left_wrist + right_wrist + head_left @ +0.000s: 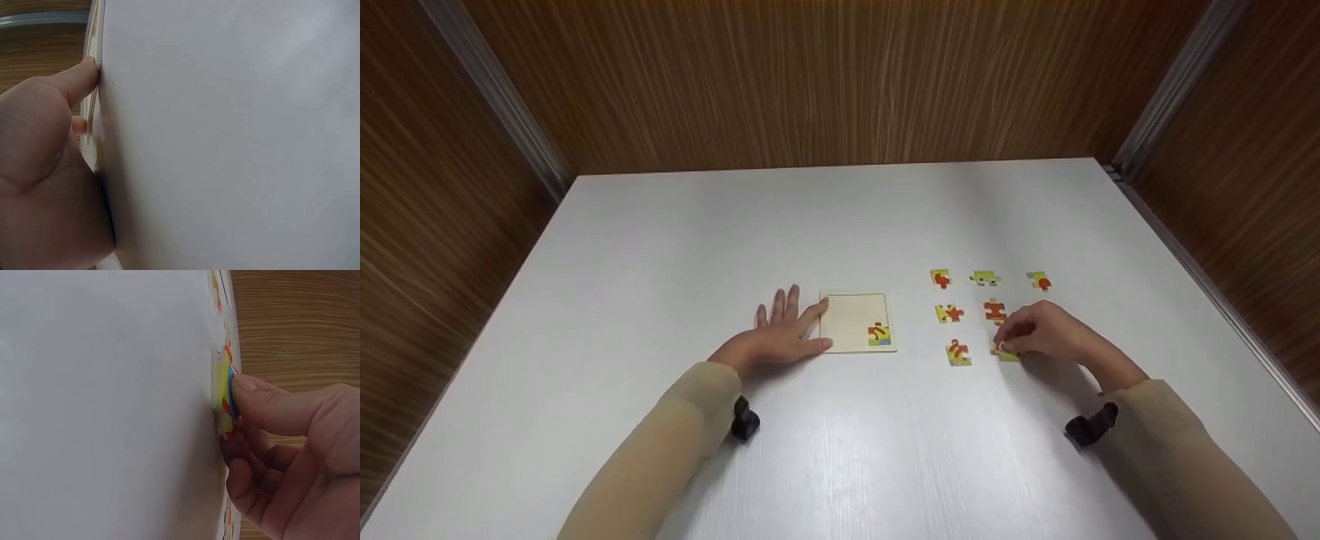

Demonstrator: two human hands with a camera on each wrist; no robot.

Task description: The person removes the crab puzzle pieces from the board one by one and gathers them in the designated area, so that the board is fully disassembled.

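The left hand (780, 334) lay flat on the white table (660, 262), fingers straight and spread, holding nothing. Its thumb side touched the left edge of the wooden puzzle tray (851, 319); the left wrist view showed the thumb (79, 81) against that edge. One piece (879, 334) sat fitted in the tray's near right corner (red and yellow, with some blue).

The right hand (1046, 334) was to the right of the tray, fingers curled onto a yellow piece (1009, 355) that lay on the table at the near right of the loose group. The right wrist view showed the fingertips (242, 391) pinching this piece (223, 391), with its underside against the table surface.

Six other loose pieces lay in rows to the right of the tray. Far row: three pieces (940, 279), (985, 278), (1039, 280). Middle row: two pieces (949, 313), (994, 310), the latter just beside the right hand. Near row: one piece (958, 352), just left of the pinched one.

Wood-grain walls (825, 82) enclosed the table on three sides.
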